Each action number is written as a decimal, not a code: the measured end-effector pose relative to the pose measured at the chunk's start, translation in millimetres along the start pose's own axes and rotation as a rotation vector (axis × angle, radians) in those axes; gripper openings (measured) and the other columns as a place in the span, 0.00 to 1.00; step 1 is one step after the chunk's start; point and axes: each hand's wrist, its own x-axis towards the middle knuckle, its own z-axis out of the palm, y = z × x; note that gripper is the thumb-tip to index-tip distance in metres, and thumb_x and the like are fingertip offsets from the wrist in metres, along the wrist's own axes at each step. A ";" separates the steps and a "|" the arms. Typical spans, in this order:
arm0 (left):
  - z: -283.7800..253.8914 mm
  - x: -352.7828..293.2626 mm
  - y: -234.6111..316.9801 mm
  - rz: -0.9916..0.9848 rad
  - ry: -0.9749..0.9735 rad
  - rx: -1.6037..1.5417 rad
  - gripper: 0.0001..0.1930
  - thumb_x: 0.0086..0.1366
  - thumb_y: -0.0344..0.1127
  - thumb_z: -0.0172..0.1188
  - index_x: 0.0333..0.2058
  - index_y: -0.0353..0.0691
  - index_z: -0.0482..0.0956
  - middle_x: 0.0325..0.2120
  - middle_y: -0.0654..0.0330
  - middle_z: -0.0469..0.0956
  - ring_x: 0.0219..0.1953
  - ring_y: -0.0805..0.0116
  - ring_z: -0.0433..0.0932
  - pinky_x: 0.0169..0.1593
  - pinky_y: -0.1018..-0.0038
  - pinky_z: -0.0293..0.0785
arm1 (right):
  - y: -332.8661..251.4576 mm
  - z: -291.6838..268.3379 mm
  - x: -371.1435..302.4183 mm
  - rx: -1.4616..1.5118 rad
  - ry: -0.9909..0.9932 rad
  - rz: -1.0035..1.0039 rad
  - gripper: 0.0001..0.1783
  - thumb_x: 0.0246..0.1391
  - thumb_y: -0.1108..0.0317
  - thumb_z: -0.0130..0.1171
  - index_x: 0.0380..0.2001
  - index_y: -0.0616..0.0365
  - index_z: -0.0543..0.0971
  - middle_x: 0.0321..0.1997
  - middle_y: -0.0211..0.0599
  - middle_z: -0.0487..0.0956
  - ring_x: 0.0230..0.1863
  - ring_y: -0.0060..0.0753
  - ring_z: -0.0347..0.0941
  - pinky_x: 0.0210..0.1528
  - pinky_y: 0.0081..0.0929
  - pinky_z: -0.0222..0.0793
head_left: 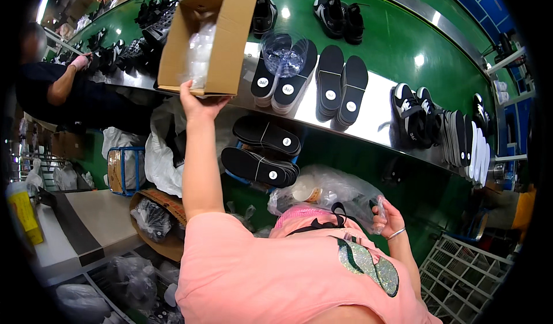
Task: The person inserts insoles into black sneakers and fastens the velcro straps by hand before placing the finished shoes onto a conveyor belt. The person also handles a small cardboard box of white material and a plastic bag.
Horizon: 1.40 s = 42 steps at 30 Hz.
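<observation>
My left hand (199, 104) is stretched out, closed on the lower edge of an open cardboard box (233, 44). Inside the box lie clear plastic and something white (200, 53). Down by my waist, my right hand (390, 217) pinches the edge of a clear plastic bag (345, 191). A white and brown round thing, perhaps a paper cup (307, 190), shows through or beside that bag. Right of the box, stacks of black insoles (330, 79) lie on the metal bench, with a clear plastic tub (284, 56) on top of one stack.
Black-and-white shoes (412, 113) and more insoles (455, 136) line the right of the bench. Tied insole bundles (262, 165) sit below its edge. Behind runs a green conveyor belt (391, 41). A co-worker (63, 90) stands at left. A wire rack (466, 272) is at lower right.
</observation>
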 end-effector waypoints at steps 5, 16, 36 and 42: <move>-3.3 -86.6 28.9 0.226 0.045 0.020 0.34 0.46 0.57 0.50 0.52 0.49 0.59 0.49 0.55 0.61 0.52 0.51 0.59 0.50 0.44 0.56 | 4.7 -6.6 -1.2 0.054 -0.011 -0.026 0.07 0.53 0.60 0.47 0.36 0.42 0.71 0.27 0.33 0.74 0.12 0.19 0.54 0.14 0.19 0.51; -113.5 -228.7 -17.9 0.332 0.115 0.177 0.25 0.54 0.49 0.50 0.49 0.42 0.64 0.44 0.58 0.69 0.44 0.62 0.70 0.44 0.64 0.69 | -17.1 -26.4 -30.5 -0.193 0.139 -0.028 0.10 0.50 0.67 0.51 0.37 0.52 0.72 0.22 0.34 0.73 0.09 0.16 0.51 0.09 0.14 0.43; -144.1 -263.2 -305.9 -0.824 -0.087 0.464 0.26 0.53 0.45 0.52 0.48 0.36 0.64 0.41 0.54 0.71 0.42 0.61 0.73 0.45 0.64 0.70 | -95.9 -27.0 -54.9 -1.068 0.181 -0.135 0.35 0.46 0.75 0.48 0.59 0.42 0.53 0.21 0.26 0.67 0.09 0.08 0.46 0.10 0.10 0.38; -141.5 -277.3 -370.4 -0.848 -0.017 0.320 0.30 0.51 0.51 0.51 0.51 0.41 0.62 0.45 0.53 0.68 0.46 0.56 0.69 0.46 0.55 0.66 | -97.2 -64.2 -61.2 -1.411 0.180 -0.205 0.33 0.44 0.73 0.50 0.56 0.58 0.56 0.23 0.29 0.69 0.23 0.18 0.64 0.23 0.14 0.58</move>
